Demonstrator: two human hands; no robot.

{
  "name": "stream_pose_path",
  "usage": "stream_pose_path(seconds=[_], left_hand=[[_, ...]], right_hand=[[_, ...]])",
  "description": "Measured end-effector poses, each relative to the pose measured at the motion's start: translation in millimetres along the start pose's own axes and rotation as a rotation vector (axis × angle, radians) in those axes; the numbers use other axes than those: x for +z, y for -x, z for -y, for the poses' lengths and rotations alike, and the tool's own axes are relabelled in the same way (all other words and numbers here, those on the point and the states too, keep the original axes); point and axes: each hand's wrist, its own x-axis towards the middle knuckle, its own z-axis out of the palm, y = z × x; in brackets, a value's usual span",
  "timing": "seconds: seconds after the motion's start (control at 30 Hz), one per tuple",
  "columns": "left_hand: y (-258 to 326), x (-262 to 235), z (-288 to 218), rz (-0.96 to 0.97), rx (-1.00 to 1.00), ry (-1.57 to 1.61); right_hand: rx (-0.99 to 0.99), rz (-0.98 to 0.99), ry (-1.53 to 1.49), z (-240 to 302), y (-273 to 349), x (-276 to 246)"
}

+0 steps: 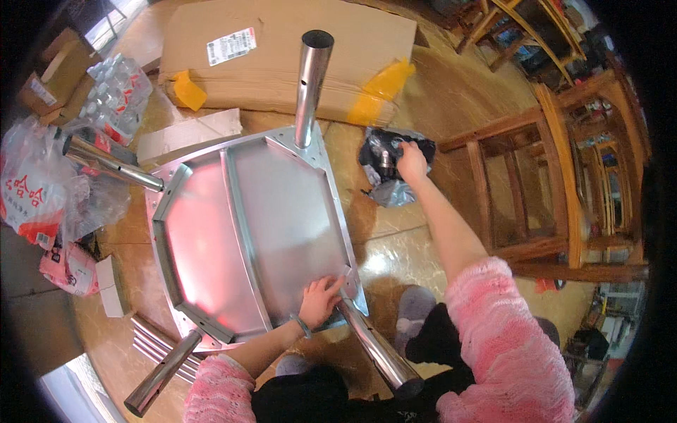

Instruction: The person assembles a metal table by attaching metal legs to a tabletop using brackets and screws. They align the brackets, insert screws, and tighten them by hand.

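Note:
A metal tabletop (293, 211) lies underside up on the floor, with several shiny tubular legs standing out from its corners. My left hand (321, 299) rests at the near right corner, fingers stretched out beside the foot of the near right leg (381, 349). Off the right side lies a crumpled black plastic bag (395, 192), its mouth spread and a shiny metal part (385, 161) showing inside. My right hand (413, 163) is at the bag's right side, fingers bent and closed on its edge; the fingertips are partly hidden.
Behind the tabletop lies a large flat cardboard box (282, 56) with torn yellow tape. Wrapped water bottles (116, 99) and plastic bags (35, 183) crowd the left. Thin metal tubes (159, 345) lie near left. Wooden chair frames (557, 176) stand on the right.

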Motion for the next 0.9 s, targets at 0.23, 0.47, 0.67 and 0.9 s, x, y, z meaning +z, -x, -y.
stream_pose_path(seconds=[0.23, 0.47, 0.67, 0.9], left_hand=[[1.2, -10.5, -5.7, 0.021, 0.045, 0.073], [-26.6, -74.6, -15.1, -0.276, -0.034, 0.339], [-46.7, -241.5, -53.8, -0.560, 0.119, 0.603], [5.0, -448.3, -78.2, -0.925, 0.210, 0.430]], right_hand=[[-0.374, 0.155, 0.572, 2.7, -32.3, -1.8], [-0.338, 0.217, -0.273, 23.5, -31.8, -128.3], [-0.003, 1.029, -1.199, 160.3, -2.5, -221.8], [-0.349, 0.861, -1.780, 363.8, -18.9, -257.1]])
